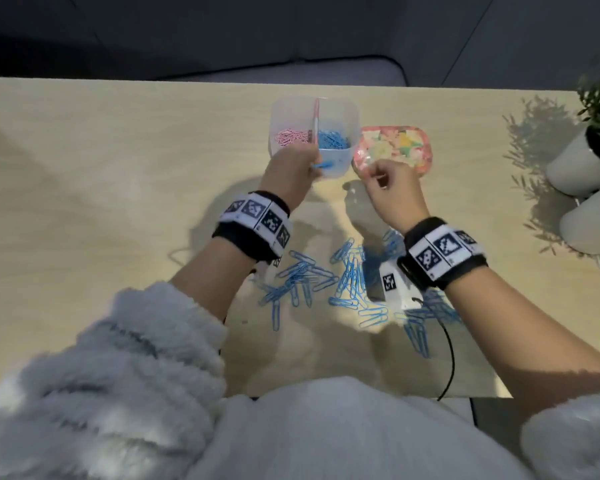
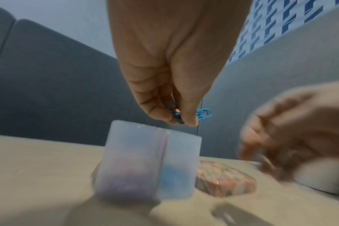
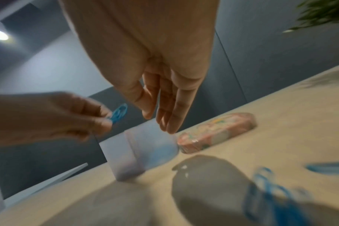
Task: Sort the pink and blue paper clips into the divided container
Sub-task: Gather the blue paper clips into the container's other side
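A translucent divided container [image 1: 340, 109] stands at the far middle of the table, with pink clips [image 1: 291, 136] in its left compartment and blue clips [image 1: 333, 140] in its right. My left hand [image 1: 291, 168] hovers at the container's near rim and pinches a few blue paper clips [image 2: 203, 113] between thumb and fingers, just above the container [image 2: 151, 160]. My right hand [image 1: 392, 188] hangs to the right of the container, fingers straight and relaxed [image 3: 172, 116], holding nothing. A pile of blue clips [image 1: 354, 289] lies on the table beneath my wrists.
A pink patterned box [image 1: 394, 147] lies right beside the container. Two white plant pots [image 1: 582, 168] stand at the table's right edge. A black cable [image 1: 447, 348] runs off the near edge. A dark sofa lies beyond the far edge.
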A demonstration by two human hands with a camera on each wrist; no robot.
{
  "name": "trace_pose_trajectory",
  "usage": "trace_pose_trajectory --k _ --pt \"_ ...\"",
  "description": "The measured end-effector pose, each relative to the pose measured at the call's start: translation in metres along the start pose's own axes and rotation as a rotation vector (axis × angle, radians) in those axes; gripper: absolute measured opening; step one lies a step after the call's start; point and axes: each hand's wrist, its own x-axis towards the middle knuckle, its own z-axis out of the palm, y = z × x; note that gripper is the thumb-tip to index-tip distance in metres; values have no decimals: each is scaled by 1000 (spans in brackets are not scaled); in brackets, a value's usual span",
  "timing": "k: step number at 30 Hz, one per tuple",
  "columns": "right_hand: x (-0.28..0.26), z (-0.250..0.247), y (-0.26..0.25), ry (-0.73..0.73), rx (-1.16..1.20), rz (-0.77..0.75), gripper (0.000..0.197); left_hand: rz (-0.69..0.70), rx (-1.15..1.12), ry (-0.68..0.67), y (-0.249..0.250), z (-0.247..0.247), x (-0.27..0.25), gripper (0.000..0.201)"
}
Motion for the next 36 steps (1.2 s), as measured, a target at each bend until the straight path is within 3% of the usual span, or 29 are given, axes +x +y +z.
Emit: trace_pose_trajectory --k 5,9,13,15,17,19,22,25,27,30,36 --pt "-36 -4 38 -32 -3 128 20 -35 71 -17 20 -6 66 27" --pt "-43 -7 48 -69 -28 116 22 -29 61 -49 17 0 73 42" --pt "-45 0 52 -133 -49 108 18 116 -29 105 -2 2 24 24" --pt "-47 7 49 -183 -84 96 18 150 -25 14 -25 8 -19 18" --pt "-51 18 43 -251 -154 24 20 83 -2 -168 -51 16 -62 21" --pt "-56 32 33 -365 -278 -105 28 6 29 -278 -70 20 -101 42" --pt "-66 52 17 -558 -526 -266 62 -17 83 -319 -86 21 -144 89" --pt "-76 68 8 -617 -618 -355 70 -34 137 -324 -81 25 -171 106" --pt "-81 74 4 -617 -582 -378 64 -85 162 -314 -72 30 -177 101" --pt "-84 80 0 -619 -513 -372 44 -173 136 -241 -63 38 -172 72" --pt "-86 83 0 -614 -513 -379 21 -199 38 -203 -59 40 -152 26"
